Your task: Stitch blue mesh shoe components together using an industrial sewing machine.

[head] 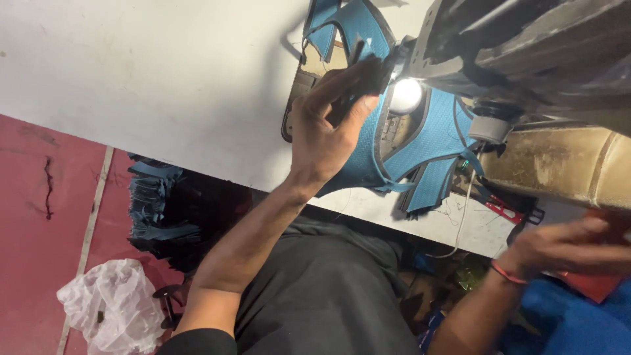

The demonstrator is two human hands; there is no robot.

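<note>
My left hand (328, 125) reaches up onto the white table (164, 79) and grips a black strip at the edge of a blue mesh fabric piece (430, 135) with black trim. That piece lies under the head of a dark sewing machine (526, 46), beside its small bright lamp (405, 95). More blue mesh pieces (355, 23) lie beyond the hand. My right hand (565, 246) is blurred at the right edge, fingers stretched out, just above a red object (595, 286). Whether it holds anything is unclear. A red band sits on that wrist.
A stack of blue and black cut pieces (158, 204) sits below the table edge. A crumpled white plastic bag (112, 306) lies on the red floor. Red-handled snips (506, 210) lie near the machine's tan base (559, 164). Blue cloth (578, 322) fills the lower right.
</note>
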